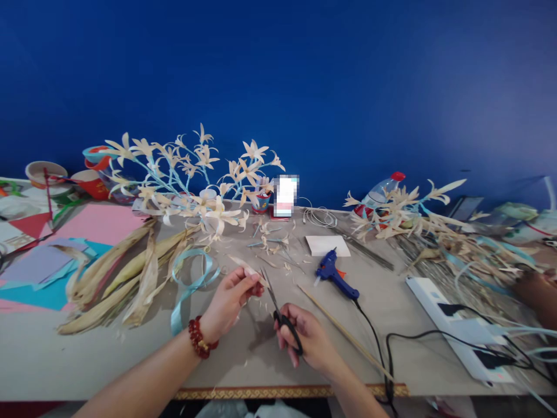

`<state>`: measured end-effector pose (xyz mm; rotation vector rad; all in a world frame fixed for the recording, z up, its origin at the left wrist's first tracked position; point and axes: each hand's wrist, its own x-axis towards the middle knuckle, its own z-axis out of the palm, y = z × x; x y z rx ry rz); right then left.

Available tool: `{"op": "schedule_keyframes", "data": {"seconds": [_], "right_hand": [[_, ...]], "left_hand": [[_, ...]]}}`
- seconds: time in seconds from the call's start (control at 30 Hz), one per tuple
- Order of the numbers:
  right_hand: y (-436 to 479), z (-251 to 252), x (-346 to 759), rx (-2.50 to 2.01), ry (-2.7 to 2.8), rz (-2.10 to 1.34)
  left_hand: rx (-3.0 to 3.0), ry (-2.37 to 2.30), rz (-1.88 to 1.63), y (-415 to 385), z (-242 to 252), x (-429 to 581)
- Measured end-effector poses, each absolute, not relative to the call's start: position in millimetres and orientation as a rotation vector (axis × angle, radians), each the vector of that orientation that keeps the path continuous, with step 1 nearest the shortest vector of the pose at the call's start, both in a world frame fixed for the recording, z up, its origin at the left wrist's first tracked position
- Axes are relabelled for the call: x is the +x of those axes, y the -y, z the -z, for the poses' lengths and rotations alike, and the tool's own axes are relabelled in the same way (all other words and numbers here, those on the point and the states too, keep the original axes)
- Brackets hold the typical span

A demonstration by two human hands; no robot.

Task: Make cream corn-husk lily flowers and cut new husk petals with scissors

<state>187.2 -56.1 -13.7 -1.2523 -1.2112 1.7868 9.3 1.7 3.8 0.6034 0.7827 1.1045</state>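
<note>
My left hand point(237, 295), with a red bead bracelet at the wrist, pinches a pale strip of dried husk point(246, 266). In my right hand point(300, 337) is a pair of scissors point(285, 325) with black handles; the blades point up and to the left, beside the husk near my left fingertips. Whether the blades touch the husk I cannot tell. Just left of my left hand lies a curled light-blue ribbon point(178, 310). Small cut husk pieces and a few loose flowers point(273, 241) are scattered beyond my hands.
A blue glue gun point(337, 276) and a thin stick point(343, 328) lie to the right, near a white power strip point(452, 331) with trailing cables. Dried husks point(130, 278) and coloured paper point(104, 223) are at left. Husk-flower branches point(174, 174) stand behind. Another person's hand point(537, 293) is far right.
</note>
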Motion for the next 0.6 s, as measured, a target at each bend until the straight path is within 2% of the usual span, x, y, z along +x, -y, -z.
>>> {"op": "schedule_keyframes", "data": {"seconds": [0.6], "right_hand": [[54.6,9.6,189.6,-1.317,1.223,-1.742]], "left_hand": [[0.697,-0.784,-1.069,-4.2,2.7,6.3]]}}
